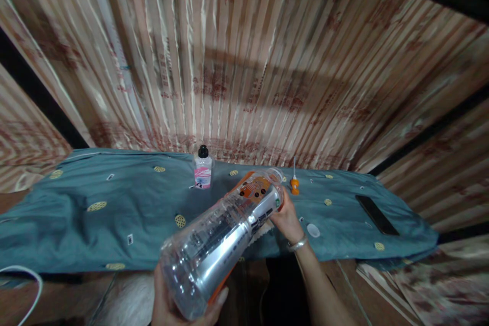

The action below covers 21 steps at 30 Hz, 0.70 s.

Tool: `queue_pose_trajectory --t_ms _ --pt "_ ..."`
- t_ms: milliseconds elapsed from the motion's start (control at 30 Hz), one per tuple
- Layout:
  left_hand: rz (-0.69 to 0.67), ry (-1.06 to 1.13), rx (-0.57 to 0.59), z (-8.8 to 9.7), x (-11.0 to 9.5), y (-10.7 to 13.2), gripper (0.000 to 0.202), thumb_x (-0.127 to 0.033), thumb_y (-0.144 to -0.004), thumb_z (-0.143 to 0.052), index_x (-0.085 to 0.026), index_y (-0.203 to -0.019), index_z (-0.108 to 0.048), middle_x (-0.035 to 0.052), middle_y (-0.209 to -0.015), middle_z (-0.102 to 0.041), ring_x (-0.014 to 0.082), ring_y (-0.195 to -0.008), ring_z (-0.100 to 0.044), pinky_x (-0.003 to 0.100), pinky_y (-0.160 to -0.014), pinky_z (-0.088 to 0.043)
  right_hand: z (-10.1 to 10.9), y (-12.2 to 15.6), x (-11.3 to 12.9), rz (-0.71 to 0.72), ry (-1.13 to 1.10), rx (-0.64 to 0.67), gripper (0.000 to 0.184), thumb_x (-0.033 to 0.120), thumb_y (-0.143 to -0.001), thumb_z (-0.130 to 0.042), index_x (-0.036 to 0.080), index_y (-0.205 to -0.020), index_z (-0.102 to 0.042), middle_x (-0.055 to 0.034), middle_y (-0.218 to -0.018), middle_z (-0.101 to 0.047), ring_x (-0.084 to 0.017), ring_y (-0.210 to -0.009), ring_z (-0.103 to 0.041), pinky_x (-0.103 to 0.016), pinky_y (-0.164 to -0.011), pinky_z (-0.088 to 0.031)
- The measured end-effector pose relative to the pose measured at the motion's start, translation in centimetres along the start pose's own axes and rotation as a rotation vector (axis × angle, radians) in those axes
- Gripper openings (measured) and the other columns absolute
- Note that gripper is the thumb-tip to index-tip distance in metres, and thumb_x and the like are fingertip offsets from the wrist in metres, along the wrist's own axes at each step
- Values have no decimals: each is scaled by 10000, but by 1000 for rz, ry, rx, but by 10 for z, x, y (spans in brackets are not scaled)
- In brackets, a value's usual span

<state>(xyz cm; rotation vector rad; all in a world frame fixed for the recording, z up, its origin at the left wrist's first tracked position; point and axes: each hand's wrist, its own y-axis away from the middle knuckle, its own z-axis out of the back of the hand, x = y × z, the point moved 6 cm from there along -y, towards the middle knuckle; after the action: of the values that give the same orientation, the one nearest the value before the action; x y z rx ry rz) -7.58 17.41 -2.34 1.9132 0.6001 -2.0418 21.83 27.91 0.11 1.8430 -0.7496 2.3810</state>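
One clear plastic bottle [225, 239] slants between your two hands: your left hand [173, 310] cups its base, fingers spread; your right hand [287, 219], arm reaching forward, has its fingers closed around the neck end. Beyond your left fingers stands one black-capped bottle [202, 169]; just past your right fingers, one orange nozzle [294, 186]; to their right, one white disc [313, 230] and one black phone [377, 215]. Teal patterned cloth [133, 198] lies beneath these; striped curtains [237, 76] hang behind.

Clear plastic bottle [219, 237], large, orange cartoon print near the neck, silvery glare along one side. Held tilted between both hands: base in the left hand [166, 305], neck end in the right hand [286, 219], pointing away. Mouth appears uncapped, though blurred; contents unclear.
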Motion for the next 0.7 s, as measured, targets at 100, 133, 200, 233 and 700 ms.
queue_pose_trajectory --t_ms 100,133,200,233,700 --pt "-2 -1 -5 0 3 0 844 -443 -624 -950 -233 -1370 -614 127 -1203 -762 358 -1048 -773 469 -921 -648 0 0 -1 6 -4 -2 655 394 -645 -928 229 -1208 -636 -75 -1141 -793 -281 -1043 -765 -408 -946 -631" --pt "-4 1 -6 0 4 1 844 -434 -625 -952 -236 -1372 -614 130 -1215 -759 361 -1057 -772 470 -923 -648 0 0 -1 6 -3 4 656 392 -649 -927 229 -1213 -633 -76 -1145 -792 -281 -1046 -764 -407 -947 -631" --pt "-5 3 -7 -1 5 2 866 -433 -625 -955 -235 -1391 -604 132 -1231 -753 361 -1068 -769 463 -923 -650 0 0 -2 3 -3 20 652 386 -660 -921 229 -1220 -626 -78 -1149 -790 -282 -1049 -762 -409 -949 -630" --pt "-3 2 -7 -1 5 2 889 -441 -622 -957 -232 -1406 -594 130 -1234 -750 359 -1067 -770 460 -920 -652 -1 0 -3 -1 -5 26 648 381 -663 -920 228 -1219 -624 -78 -1147 -788 -284 -1047 -761 -411 -951 -630" --pt "24 21 -17 -2 -2 1 765 -518 -635 -925 -280 -1307 -649 85 -1083 -775 360 -938 -791 482 -873 -661 -1 0 -3 -31 -21 27 636 365 -638 -929 231 -1177 -619 -72 -1118 -783 -283 -1031 -749 -412 -952 -612"
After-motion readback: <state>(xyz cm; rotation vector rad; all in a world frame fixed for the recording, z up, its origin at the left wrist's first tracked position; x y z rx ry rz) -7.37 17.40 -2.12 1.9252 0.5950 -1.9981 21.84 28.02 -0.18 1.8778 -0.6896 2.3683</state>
